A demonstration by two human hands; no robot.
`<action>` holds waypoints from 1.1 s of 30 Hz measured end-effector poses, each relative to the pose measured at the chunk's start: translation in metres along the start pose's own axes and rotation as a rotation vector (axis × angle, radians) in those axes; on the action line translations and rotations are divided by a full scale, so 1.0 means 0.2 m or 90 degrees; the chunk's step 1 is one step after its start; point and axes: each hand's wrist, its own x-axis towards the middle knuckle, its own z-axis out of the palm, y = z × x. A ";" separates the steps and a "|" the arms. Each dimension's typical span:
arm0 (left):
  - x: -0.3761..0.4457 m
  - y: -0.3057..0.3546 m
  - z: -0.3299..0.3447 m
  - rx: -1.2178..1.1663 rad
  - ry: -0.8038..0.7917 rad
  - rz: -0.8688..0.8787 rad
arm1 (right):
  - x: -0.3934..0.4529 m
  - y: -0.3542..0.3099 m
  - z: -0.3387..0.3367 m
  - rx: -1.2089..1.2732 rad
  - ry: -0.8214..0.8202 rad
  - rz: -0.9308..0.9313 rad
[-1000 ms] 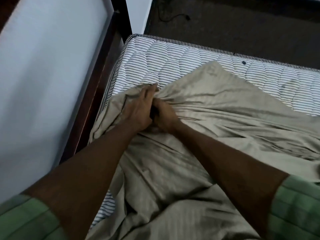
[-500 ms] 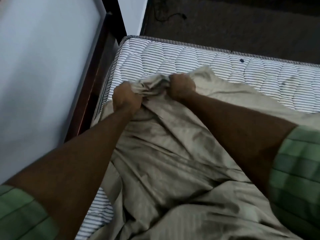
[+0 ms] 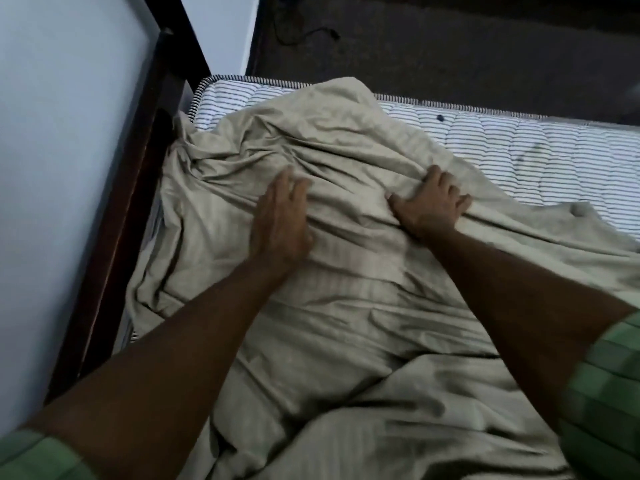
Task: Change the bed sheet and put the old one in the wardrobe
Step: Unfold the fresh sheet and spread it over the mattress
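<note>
A beige, faintly striped bed sheet [image 3: 346,306] lies crumpled over the striped mattress [image 3: 519,150], reaching its far left corner. My left hand [image 3: 280,216] lies on the sheet with straight fingers, slightly blurred. To its right, my right hand [image 3: 429,202] presses on a fold of the sheet with its fingers spread. Neither hand holds cloth. Part of the mattress stays bare at the far right.
A dark wooden bed frame [image 3: 138,202] runs along the left side, against a white wall [image 3: 52,168]. Beyond the mattress lies dark carpet floor [image 3: 450,46] with a black cable [image 3: 304,32] on it.
Both hands gripped a bunched part of the sheet and carried it toward the far left corner. They have let go and now lie apart and flat on the spread cloth.
</note>
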 end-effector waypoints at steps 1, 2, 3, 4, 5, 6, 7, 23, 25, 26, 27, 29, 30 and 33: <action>-0.02 0.05 0.03 -0.001 -0.009 0.054 | -0.02 0.05 0.02 -0.012 -0.011 -0.040; -0.04 0.11 0.06 -0.006 -0.023 0.095 | -0.05 0.11 0.03 -0.011 -0.020 -0.090; -0.07 0.17 0.10 -0.016 -0.040 0.131 | -0.10 0.15 0.04 0.006 -0.030 -0.148; -0.10 0.23 0.13 -0.027 -0.056 0.166 | -0.15 0.18 0.05 0.034 -0.037 -0.207; -0.13 0.31 0.17 -0.037 -0.071 0.209 | -0.21 0.22 0.04 0.083 -0.046 -0.255; -0.15 0.38 0.21 -0.037 -0.077 0.254 | -0.27 0.26 0.03 0.146 -0.050 -0.290; -0.16 0.46 0.24 -0.037 -0.084 0.290 | -0.31 0.31 0.01 0.206 -0.043 -0.309; -0.34 1.69 0.64 -0.132 -0.191 0.314 | -0.51 1.61 -0.25 0.155 -0.019 -0.095; -0.35 1.82 0.70 -0.142 -0.203 0.279 | -0.45 1.69 -0.31 0.137 0.103 -0.025; -0.36 1.87 0.72 -0.144 -0.210 0.267 | -0.42 1.76 -0.34 0.109 0.161 0.041; -0.36 1.93 0.75 -0.143 -0.218 0.264 | -0.38 1.86 -0.37 0.094 0.185 0.134; -0.37 2.02 0.79 -0.133 -0.227 0.277 | -0.33 2.04 -0.41 0.120 0.145 0.310; -0.38 2.06 0.80 -0.123 -0.231 0.284 | -0.31 2.12 -0.42 0.164 0.103 0.389; -0.38 2.17 0.82 -0.124 -0.227 0.268 | -0.26 2.27 -0.45 0.376 0.008 0.545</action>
